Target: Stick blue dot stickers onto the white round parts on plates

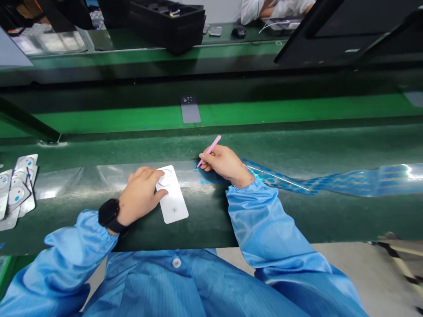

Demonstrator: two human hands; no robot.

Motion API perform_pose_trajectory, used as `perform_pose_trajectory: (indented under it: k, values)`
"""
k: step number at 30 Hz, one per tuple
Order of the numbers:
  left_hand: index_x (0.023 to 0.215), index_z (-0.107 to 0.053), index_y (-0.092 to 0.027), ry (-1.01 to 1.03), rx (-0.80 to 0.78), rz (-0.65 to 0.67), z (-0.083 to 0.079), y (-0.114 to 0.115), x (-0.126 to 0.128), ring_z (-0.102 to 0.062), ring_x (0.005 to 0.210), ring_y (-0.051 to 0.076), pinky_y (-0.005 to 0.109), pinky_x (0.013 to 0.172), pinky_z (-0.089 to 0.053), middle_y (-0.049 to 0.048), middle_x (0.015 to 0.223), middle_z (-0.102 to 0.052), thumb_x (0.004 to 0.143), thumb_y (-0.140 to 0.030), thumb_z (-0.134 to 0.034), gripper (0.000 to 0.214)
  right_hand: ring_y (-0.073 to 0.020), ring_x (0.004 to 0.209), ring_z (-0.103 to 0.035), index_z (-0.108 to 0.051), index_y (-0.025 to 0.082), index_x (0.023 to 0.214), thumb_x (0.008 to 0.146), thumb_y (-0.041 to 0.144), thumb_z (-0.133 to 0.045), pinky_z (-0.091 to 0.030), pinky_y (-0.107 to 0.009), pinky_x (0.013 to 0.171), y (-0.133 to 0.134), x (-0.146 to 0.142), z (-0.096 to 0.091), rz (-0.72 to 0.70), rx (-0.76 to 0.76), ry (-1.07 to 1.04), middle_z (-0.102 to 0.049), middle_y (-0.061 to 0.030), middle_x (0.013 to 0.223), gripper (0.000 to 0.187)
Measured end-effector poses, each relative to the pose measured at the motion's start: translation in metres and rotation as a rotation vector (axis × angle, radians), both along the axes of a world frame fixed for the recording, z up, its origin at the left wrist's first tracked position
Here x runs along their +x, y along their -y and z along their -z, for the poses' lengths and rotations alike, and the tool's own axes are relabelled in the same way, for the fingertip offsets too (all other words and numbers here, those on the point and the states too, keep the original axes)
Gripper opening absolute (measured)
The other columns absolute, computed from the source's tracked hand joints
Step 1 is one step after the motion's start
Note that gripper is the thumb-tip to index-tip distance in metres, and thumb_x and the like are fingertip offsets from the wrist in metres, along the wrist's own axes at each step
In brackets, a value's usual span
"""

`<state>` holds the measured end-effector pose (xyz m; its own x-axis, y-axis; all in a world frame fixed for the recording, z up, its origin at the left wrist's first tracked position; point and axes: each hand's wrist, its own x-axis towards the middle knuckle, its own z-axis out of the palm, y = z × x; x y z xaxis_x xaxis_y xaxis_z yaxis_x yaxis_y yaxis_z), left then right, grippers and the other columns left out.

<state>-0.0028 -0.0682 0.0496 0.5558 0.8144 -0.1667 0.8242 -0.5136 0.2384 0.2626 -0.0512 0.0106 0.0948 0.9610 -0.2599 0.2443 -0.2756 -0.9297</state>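
Note:
My left hand (140, 193) grips the left side of a white phone-back-like panel (175, 207), with thumb and fingers on its edge. The panel lies tilted on the green bench and has a round outline near its top. Pink tweezers (211, 146) are pinched in my right hand (228, 165). Their dark tip points down at the left end of a clear strip carrying blue dot stickers (208, 179). My right hand and wrist cover part of this strip. Whether the tips hold a sticker is too small to tell.
Several white panels (20, 189) with round outlines and blue dots lie piled at the far left. A grey panel (191, 110) lies on the green ledge ahead. The sticker strip (350, 181) runs twisted to the right. Beyond stand a black bin (168, 26) and another person's sleeves (253, 9).

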Motion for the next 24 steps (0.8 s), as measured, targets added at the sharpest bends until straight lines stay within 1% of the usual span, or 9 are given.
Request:
perform_pose_trajectory:
  k: [1,3,6,8,11,13,15,19,24]
  values:
    - [0.12,-0.062,-0.02,0.047,0.003,0.023,0.005,-0.006,0.0,-0.049,0.132,0.037,0.051,0.102,-0.043,0.0132,0.131,-0.065,0.083,-0.034,-0.071,0.041,-0.0096,0.047,-0.062,-0.063,0.014,0.068,0.088,0.013,-0.069,-0.052,-0.017,0.047,0.0,0.0,-0.001,0.011,-0.002,-0.005,-0.071,-0.0039,0.06,0.02]
    - [0.12,-0.063,-0.022,0.099,-0.027,0.041,0.016,-0.015,0.002,-0.037,0.141,0.039,0.056,0.107,-0.036,0.0118,0.14,-0.06,0.077,-0.037,-0.078,0.049,-0.0096,0.046,-0.062,-0.064,0.014,0.067,0.088,0.017,-0.071,-0.051,-0.017,0.047,0.002,0.001,-0.002,0.046,-0.014,-0.039,-0.069,-0.0038,0.057,0.022]
    - [0.121,-0.065,-0.023,0.107,-0.099,0.039,0.027,-0.021,0.003,-0.032,0.143,0.04,0.059,0.107,-0.03,0.0109,0.144,-0.057,0.073,-0.036,-0.083,0.053,-0.0104,0.047,-0.062,-0.062,0.015,0.065,0.086,0.023,-0.073,-0.051,-0.017,0.047,0.008,-0.004,-0.008,0.095,-0.023,-0.13,-0.068,-0.0035,0.054,0.025]
    - [0.121,-0.065,-0.024,0.126,-0.121,0.043,0.03,-0.021,0.004,-0.033,0.142,0.04,0.059,0.105,-0.03,0.0102,0.144,-0.057,0.073,-0.036,-0.083,0.053,-0.011,0.047,-0.063,-0.062,0.015,0.066,0.085,0.028,-0.074,-0.05,-0.018,0.046,0.012,-0.014,-0.012,0.066,-0.002,-0.179,-0.068,-0.0034,0.055,0.026]
    - [0.122,-0.063,-0.025,0.176,-0.144,0.072,0.03,-0.021,0.004,-0.04,0.135,0.038,0.055,0.101,-0.031,0.0097,0.144,-0.058,0.073,-0.035,-0.084,0.055,-0.011,0.047,-0.062,-0.063,0.016,0.071,0.084,0.032,-0.075,-0.05,-0.018,0.045,0.013,-0.038,-0.014,-0.048,0.007,-0.176,-0.068,-0.0028,0.058,0.025]
    - [0.122,-0.061,-0.024,0.2,-0.168,0.084,0.03,-0.021,0.004,-0.044,0.13,0.036,0.052,0.099,-0.032,0.0097,0.142,-0.059,0.071,-0.034,-0.085,0.057,-0.0107,0.047,-0.062,-0.062,0.015,0.072,0.085,0.028,-0.074,-0.049,-0.018,0.044,0.01,-0.052,-0.012,-0.097,-0.028,-0.132,-0.068,-0.0022,0.058,0.022]
    - [0.122,-0.058,-0.022,0.213,-0.19,0.08,0.031,-0.022,0.004,-0.047,0.128,0.034,0.049,0.098,-0.033,0.0106,0.139,-0.061,0.068,-0.033,-0.087,0.062,-0.0102,0.046,-0.061,-0.061,0.015,0.07,0.088,0.022,-0.071,-0.049,-0.017,0.043,0.005,-0.06,-0.009,-0.115,-0.063,-0.082,-0.066,-0.0018,0.056,0.021]
    - [0.123,-0.052,-0.019,0.24,-0.188,0.087,0.035,-0.022,0.004,-0.049,0.126,0.033,0.047,0.097,-0.032,0.013,0.134,-0.063,0.066,-0.03,-0.089,0.069,-0.0086,0.042,-0.058,-0.061,0.014,0.066,0.092,0.015,-0.062,-0.047,-0.016,0.041,0.0,-0.063,-0.007,-0.099,-0.09,-0.032,-0.065,-0.0017,0.053,0.027]
    - [0.117,-0.051,-0.019,0.26,-0.158,0.128,0.037,-0.02,0.004,-0.05,0.125,0.033,0.045,0.097,-0.031,0.0131,0.134,-0.062,0.067,-0.029,-0.088,0.062,-0.0085,0.042,-0.058,-0.062,0.014,0.065,0.091,0.015,-0.065,-0.046,-0.015,0.041,0.001,-0.061,-0.008,-0.116,-0.089,-0.028,-0.066,-0.0023,0.053,0.026]
